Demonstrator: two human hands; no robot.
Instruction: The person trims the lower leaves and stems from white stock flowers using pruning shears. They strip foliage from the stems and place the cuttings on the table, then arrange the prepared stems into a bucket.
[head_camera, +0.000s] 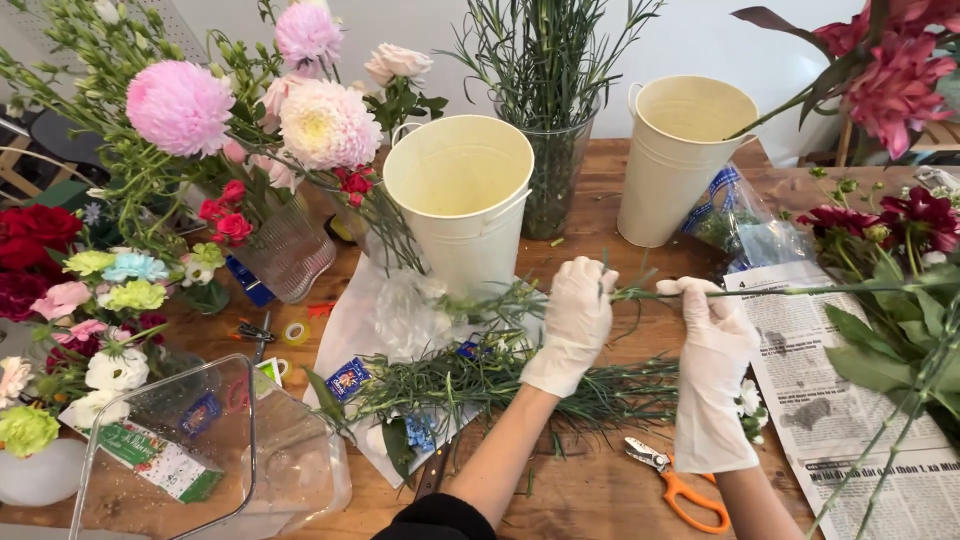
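Both my hands wear white gloves. My left hand (577, 320) and my right hand (712, 340) pinch one thin green flower stem (800, 291) that runs level from my left hand to the right, over the table. Below my hands lies a loose bunch of thin green stems and leaves (500, 385) on white wrapping paper (350, 320). Orange-handled scissors (680, 485) lie on the wood just under my right wrist.
Two cream metal buckets (462, 200) (685, 150) and a glass vase of green stems (550, 170) stand behind. Pink, red and white flowers (250, 120) fill the left side, dark red flowers (900, 220) the right. Newspaper (830, 390) lies at right, a clear plastic container (180, 450) at front left.
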